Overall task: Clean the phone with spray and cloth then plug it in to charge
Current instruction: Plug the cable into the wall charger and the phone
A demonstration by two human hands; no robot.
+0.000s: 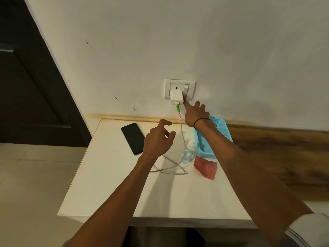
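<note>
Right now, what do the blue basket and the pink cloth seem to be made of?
The blue basket looks like moulded plastic: its wall is a regular grid of small holes with a slight sheen. The pink cloth looks like soft, matte fabric, folded thick with rounded edges; possibly microfibre, but the weave is too small to tell.

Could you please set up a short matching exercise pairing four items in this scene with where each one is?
Items:
1. phone
2. charger adapter
3. pink cloth
4. spray bottle

Places:
A. plugged into the wall socket
B. standing between the cable and the blue basket
C. lying flat on the table's left side
D. lying on the table in front of the basket

Pairs: 1-C, 2-A, 3-D, 4-B
</note>
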